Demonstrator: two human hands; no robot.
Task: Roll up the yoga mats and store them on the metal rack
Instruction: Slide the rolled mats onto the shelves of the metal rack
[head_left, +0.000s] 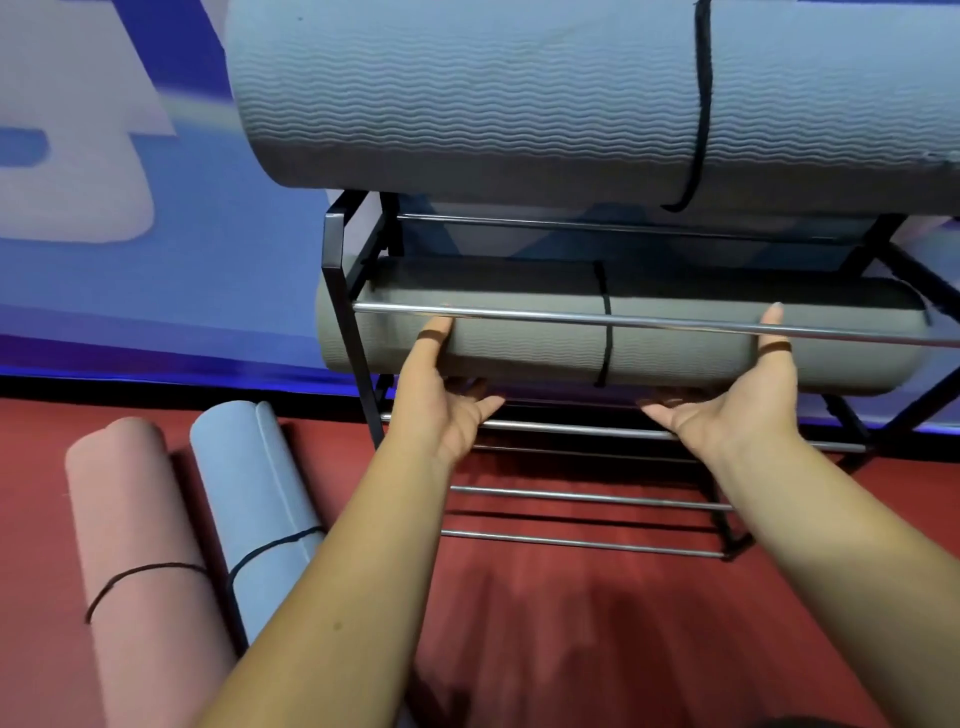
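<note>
Your forearms (343, 597) run up from the bottom edge of the head view toward the metal rack (335, 270). It stands on the red floor (571, 623) against a blue and white wall (182, 291).

Your left hand (441, 410) and right hand (743, 405) are both on the grey mat (519, 348). This rolled mat lies lengthwise on the rack's middle shelf, behind a chrome front rail (701, 326). Each palm faces the roll and each thumb lies straight up its front. The left thumb's tip sits just under the rail, and the right thumb's tip shows above it. The fingers (485, 404) of each hand reach straight under the roll, held close together, with the tips turned toward the other hand. You cannot tell how far they go beneath.

A black cord (605, 338) ties the grey mat round its middle, between your hands.

A larger blue-grey mat (467, 104) lies rolled on the top shelf, bound by a black strap (702, 104), and overhangs the rack's left end.

Left of the rack, a pink mat (140, 519) and a light blue mat (260, 493) lie rolled side by side on the floor. Each is tied with a dark cord.
</note>
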